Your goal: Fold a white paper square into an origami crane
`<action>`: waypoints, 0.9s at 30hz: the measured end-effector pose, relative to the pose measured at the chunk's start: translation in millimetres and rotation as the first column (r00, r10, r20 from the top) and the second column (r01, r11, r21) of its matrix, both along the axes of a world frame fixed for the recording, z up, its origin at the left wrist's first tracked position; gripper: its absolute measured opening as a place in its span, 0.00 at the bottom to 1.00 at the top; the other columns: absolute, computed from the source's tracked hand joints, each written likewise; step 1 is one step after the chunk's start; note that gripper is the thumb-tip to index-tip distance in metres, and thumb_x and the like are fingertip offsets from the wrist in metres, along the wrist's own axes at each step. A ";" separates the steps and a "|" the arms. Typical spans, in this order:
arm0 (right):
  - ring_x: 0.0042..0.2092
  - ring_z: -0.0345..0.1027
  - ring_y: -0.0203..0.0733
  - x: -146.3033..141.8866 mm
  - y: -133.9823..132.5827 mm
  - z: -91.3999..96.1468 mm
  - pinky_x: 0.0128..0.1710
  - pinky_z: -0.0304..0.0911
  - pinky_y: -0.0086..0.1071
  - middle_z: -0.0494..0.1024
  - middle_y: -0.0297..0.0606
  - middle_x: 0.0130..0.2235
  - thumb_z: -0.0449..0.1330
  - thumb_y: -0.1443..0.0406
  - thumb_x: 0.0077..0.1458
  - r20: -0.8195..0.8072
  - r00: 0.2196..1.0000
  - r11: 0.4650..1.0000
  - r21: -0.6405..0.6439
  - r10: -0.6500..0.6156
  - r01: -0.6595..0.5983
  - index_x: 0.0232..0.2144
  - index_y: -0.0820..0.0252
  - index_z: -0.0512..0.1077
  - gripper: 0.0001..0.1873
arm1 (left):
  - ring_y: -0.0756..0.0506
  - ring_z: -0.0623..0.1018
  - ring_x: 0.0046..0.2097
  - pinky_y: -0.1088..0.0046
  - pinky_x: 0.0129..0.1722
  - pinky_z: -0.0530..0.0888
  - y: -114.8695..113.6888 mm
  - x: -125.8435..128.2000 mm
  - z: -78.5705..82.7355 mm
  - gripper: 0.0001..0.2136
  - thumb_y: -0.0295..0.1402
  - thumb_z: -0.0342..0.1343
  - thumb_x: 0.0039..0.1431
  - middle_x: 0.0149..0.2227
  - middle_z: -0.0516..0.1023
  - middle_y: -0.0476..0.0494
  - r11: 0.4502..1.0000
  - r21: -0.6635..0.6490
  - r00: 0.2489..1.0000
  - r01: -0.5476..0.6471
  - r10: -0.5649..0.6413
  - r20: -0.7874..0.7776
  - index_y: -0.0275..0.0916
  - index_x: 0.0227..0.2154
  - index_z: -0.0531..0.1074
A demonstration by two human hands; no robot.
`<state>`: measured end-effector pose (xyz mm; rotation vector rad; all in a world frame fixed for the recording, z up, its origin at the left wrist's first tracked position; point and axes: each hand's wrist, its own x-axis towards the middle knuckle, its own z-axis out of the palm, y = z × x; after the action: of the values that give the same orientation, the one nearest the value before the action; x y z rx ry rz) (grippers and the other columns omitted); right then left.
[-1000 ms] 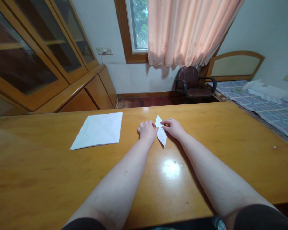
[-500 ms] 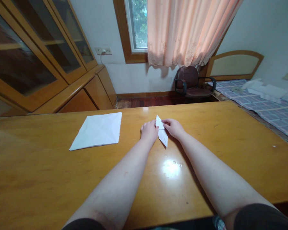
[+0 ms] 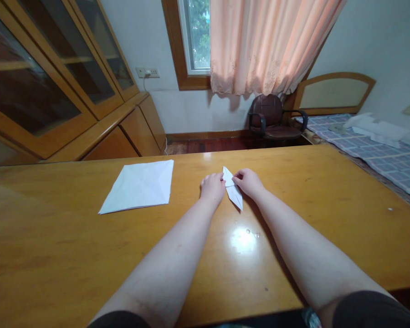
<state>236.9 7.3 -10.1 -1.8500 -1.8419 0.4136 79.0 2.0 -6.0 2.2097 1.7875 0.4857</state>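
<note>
A small white folded paper (image 3: 233, 192), a narrow pointed shape, lies on the wooden table (image 3: 294, 218) between my two hands. My left hand (image 3: 212, 187) has its fingers curled, and its fingertips pinch the paper's upper left edge. My right hand (image 3: 249, 182) is curled too and pinches the paper's upper right edge. The lower tip of the paper points toward me and rests on the table. A larger creased white sheet (image 3: 140, 186) lies flat to the left of my left hand, a little apart from it.
A wooden cabinet with glass doors (image 3: 48, 86) stands along the left wall. Beyond the table's far edge are a dark armchair (image 3: 273, 116), a window with a peach curtain (image 3: 263, 41), and a bed (image 3: 379, 146) on the right.
The folded paper has turned slightly, its lower tip now further right. My left hand shifted a little right toward the paper. The large sheet has not moved.
</note>
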 end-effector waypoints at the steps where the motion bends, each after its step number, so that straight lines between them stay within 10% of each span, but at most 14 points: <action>1: 0.35 0.67 0.40 0.1 0.1 0.1 0.34 0.57 0.30 0.78 0.41 0.33 0.59 0.64 0.51 0.003 1.000 1.000 -0.005 -0.004 0.004 0.28 0.62 0.76 0.08 | 0.41 0.73 0.49 0.64 0.49 0.66 0.0 0.0 -0.6 0.16 0.33 0.51 0.59 0.48 0.77 0.42 1.000 0.008 1.000 0.005 -0.005 0.000 0.46 0.49 0.72; 27: 0.33 0.65 0.39 0.5 2.9 -4.7 0.33 0.55 0.30 0.74 0.41 0.31 0.55 0.63 0.53 0.054 0.998 1.000 0.017 -0.025 0.024 0.23 0.62 0.72 0.11 | 0.41 0.71 0.49 0.62 0.51 0.65 -4.7 0.2 1.2 0.16 0.35 0.49 0.60 0.48 0.77 0.46 0.994 0.056 0.995 0.091 -0.089 -0.039 0.47 0.49 0.73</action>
<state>237.5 10.2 -14.8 -1.8876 -1.8506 0.3417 79.2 -2.8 -4.8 2.3407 1.7032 0.4859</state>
